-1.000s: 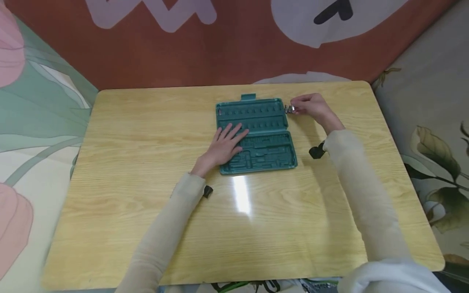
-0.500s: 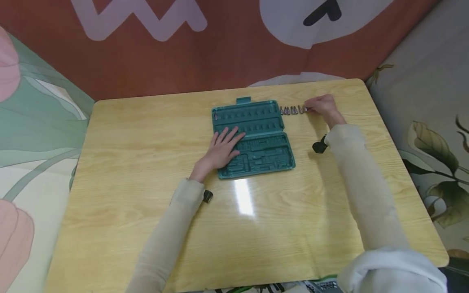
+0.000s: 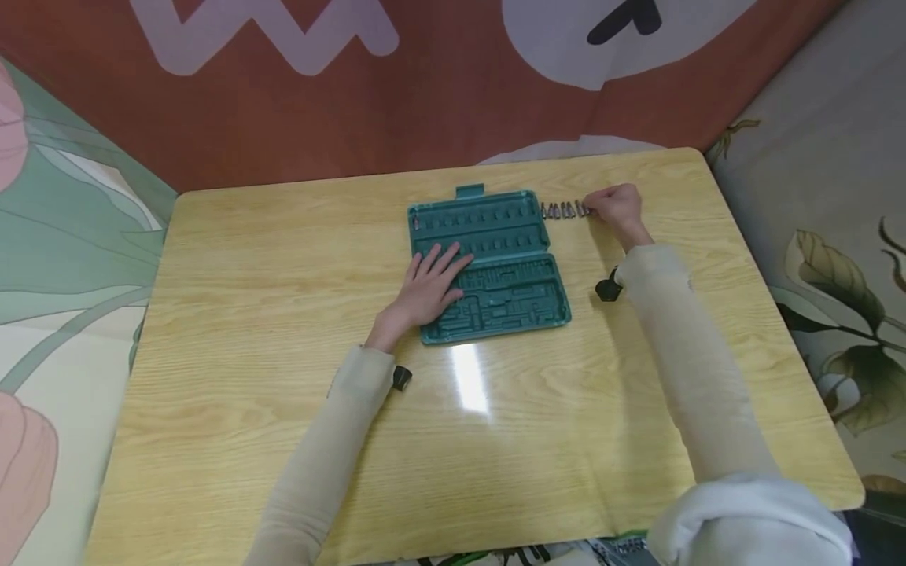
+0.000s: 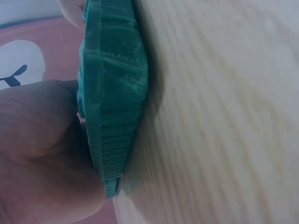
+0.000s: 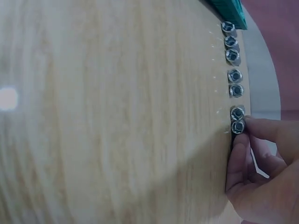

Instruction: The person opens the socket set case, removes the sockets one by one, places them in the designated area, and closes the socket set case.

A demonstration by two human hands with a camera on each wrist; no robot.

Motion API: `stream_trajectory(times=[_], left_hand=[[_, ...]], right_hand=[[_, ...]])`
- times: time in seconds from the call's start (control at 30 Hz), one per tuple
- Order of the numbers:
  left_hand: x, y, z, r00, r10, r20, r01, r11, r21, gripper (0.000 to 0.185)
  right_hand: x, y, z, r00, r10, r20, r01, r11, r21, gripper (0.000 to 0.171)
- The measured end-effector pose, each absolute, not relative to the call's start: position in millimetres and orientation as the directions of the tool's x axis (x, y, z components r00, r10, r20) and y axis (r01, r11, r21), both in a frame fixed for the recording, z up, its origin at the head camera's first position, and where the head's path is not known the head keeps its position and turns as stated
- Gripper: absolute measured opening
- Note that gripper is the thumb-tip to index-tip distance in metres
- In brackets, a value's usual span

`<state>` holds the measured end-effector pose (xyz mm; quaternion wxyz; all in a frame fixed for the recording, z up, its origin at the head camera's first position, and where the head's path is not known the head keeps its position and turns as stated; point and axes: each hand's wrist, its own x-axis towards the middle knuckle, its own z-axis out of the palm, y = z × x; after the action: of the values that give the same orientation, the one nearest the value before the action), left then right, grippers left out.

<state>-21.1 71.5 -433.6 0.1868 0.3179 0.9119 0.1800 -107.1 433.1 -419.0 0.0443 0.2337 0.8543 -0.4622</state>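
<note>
The open green plastic tool case (image 3: 488,263) lies on the light wooden tabletop (image 3: 248,314), a little behind the middle and in front of me. My left hand (image 3: 428,287) rests flat on the left part of the case. Just to the right of the case's back half stands a row of small metal sockets (image 3: 562,210), running left to right. My right hand (image 3: 617,206) is at the right end of this row and touches the last socket (image 5: 238,127).
</note>
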Motion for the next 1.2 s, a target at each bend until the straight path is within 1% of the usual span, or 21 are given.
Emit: stream_trajectory(times=[0.13,0.53,0.77,1.03,1.1,1.2], left_hand=[[-22.6,72.8,-433.7,-0.730,0.643,-0.231,0.511,0.738,0.441,0.060],[-23.3,76.0,-430.9,-0.731,0.642,-0.232,0.499,0.735,0.459,0.060],[-22.4,74.4,-428.6,-0.739,0.632,-0.232,0.495,0.744,0.449,0.060],[-21.4,70.0,-428.3,-0.752,0.616,-0.235,0.469,0.750,0.466,0.060],[-21.7,69.9,-428.9,-0.754,0.614,-0.232,0.466,0.750,0.470,0.060],[-22.5,71.5,-430.1,-0.753,0.615,-0.233,0.469,0.751,0.465,0.060]], right_hand=[[-106.8,432.2,-421.3,-0.897,0.373,-0.239,0.414,0.512,-0.753,0.028],[-101.9,432.1,-424.0,-0.909,0.372,-0.188,0.371,0.519,-0.770,0.030],[-101.8,427.7,-420.0,-0.901,0.377,-0.214,0.383,0.460,-0.801,0.026],[-108.1,424.7,-421.0,-0.905,0.356,-0.233,0.376,0.411,-0.830,0.019],[-107.8,425.2,-421.1,-0.903,0.352,-0.245,0.377,0.376,-0.846,0.021],[-106.1,427.9,-419.4,-0.898,0.341,-0.277,0.373,0.259,-0.891,0.026]])
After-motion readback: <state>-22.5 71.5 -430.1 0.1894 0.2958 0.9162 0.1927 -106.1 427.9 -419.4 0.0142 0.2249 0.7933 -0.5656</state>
